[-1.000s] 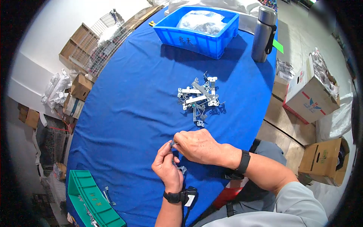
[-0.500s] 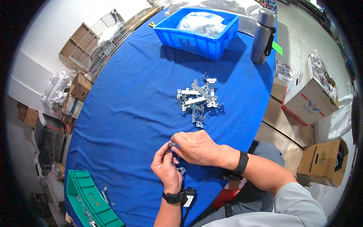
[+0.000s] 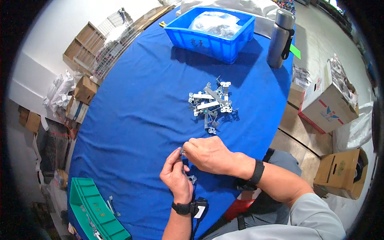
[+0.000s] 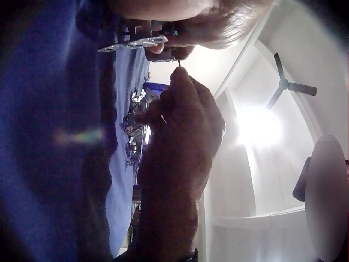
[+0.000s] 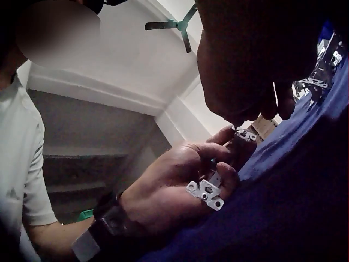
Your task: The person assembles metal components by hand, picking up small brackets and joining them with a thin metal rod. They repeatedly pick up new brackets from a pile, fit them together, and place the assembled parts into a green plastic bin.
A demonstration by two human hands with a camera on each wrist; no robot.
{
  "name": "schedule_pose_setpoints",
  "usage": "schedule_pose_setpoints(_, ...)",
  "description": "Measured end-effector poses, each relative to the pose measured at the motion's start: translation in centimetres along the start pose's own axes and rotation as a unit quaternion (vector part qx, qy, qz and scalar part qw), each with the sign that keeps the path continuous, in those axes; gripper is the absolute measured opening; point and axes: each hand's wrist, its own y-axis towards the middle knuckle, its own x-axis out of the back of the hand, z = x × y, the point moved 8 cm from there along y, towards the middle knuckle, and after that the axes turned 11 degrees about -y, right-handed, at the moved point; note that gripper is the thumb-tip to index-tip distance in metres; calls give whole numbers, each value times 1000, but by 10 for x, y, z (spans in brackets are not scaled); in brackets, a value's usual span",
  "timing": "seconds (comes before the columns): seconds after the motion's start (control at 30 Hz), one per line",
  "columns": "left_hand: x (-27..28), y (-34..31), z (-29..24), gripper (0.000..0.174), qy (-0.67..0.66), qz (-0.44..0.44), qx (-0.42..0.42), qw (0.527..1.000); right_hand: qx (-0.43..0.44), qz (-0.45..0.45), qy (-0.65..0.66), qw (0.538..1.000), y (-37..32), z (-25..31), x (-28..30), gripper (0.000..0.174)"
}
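Observation:
My left hand (image 3: 177, 179) grips a metal bracket (image 5: 206, 195) whose flat end plates have round holes. One plate sticks out below the left fingers in the right wrist view, and the other end lies at the fingertips. Right against that far end is my right hand (image 3: 210, 156), its thumb and finger pinching a thin metal rod (image 4: 179, 63). Most of the rod is covered by the fingers. Beyond both hands, a pile of similar metal brackets (image 3: 208, 105) lies on the blue cloth (image 3: 132, 120).
A green bin (image 3: 98, 206) with small metal parts stands at the near left, thin metal pieces (image 3: 111, 205) beside it. At the far end are a blue crate (image 3: 200, 42) holding a plastic bag and a steel bottle (image 3: 279, 42). Cardboard boxes (image 3: 334, 172) flank the table's right side.
Both hands stay together in nearly the same spot. The right fingers shift slightly at the bracket's end. The pile has not moved.

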Motion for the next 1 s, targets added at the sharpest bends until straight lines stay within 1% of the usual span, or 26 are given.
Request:
schedule_pose_setpoints(0.07,2,-1,-1,24,1,-6,-4,1000,1,1,1,1000,0,-1,3,13)
schedule_pose_setpoints(0.13,-1,0,-3,27,2,9,-20,1000,2,0,-1,1000,2,-6,8,13)
schedule_pose_setpoints(0.2,-2,0,-3,27,5,0,-18,1000,-28,-77,-1,997,4,-20,27,13)
schedule_pose_setpoints(0.23,-1,-1,-2,27,8,-11,-15,1000,-56,-116,-26,991,6,-36,39,13)
schedule_pose_setpoints(0.27,0,-1,-2,27,7,-14,-15,1000,-109,-166,-19,980,5,-56,51,13)
schedule_pose_setpoints(0.3,0,-1,-1,27,4,-11,-11,1000,-145,-169,-69,972,7,-74,61,15)
schedule_pose_setpoints(0.33,0,0,-1,26,2,-8,-9,1000,-172,-172,-120,962,7,-92,66,15)
schedule_pose_setpoints(0.4,-1,0,-2,26,-5,-7,-13,1000,-206,-163,-151,953,6,-110,73,13)
schedule_pose_setpoints(0.43,-2,0,-2,27,-8,-2,-13,1000,-203,-163,-152,954,4,-114,70,13)
schedule_pose_setpoints(0.5,-1,1,-1,27,-9,-1,-13,1000,-192,-124,-172,958,4,-119,59,13)
schedule_pose_setpoints(0.53,-1,1,-1,27,-8,2,-12,1000,-190,-123,-171,959,4,-119,59,13)
schedule_pose_setpoints(0.6,-1,1,-1,27,-11,2,-12,1000,-214,-63,-217,950,4,-124,52,14)
schedule_pose_setpoints(0.63,-2,1,-1,28,-13,5,-13,1000,-212,-62,-217,951,4,-126,51,14)
schedule_pose_setpoints(0.7,-2,1,-2,28,-14,4,-9,1000,-190,-116,-168,960,4,-130,53,14)
schedule_pose_setpoints(0.73,-2,1,-1,27,-15,4,-5,1000,-189,-116,-167,961,7,-131,56,14)
schedule_pose_setpoints(0.8,-2,1,-1,27,-18,0,-1,1000,-191,-183,-97,959,8,-132,73,15)
schedule_pose_setpoints(0.83,-2,1,-1,27,-21,-2,3,1000,-197,-212,-105,951,9,-127,83,15)
schedule_pose_setpoints(0.87,-2,1,-1,27,-21,-5,1,1000,-196,-211,-103,952,11,-122,85,15)
schedule_pose_setpoints(0.93,-1,2,0,26,-18,0,2,1000,-207,-239,-2,949,9,-117,86,14)
schedule_pose_setpoints(0.97,1,2,1,26,-15,-7,-2,1000,-189,-218,9,957,10,-108,81,14)
schedule_pose_setpoints(1.0,-1,2,3,25,-16,-3,3,1000,-185,-216,21,958,9,-101,78,14)
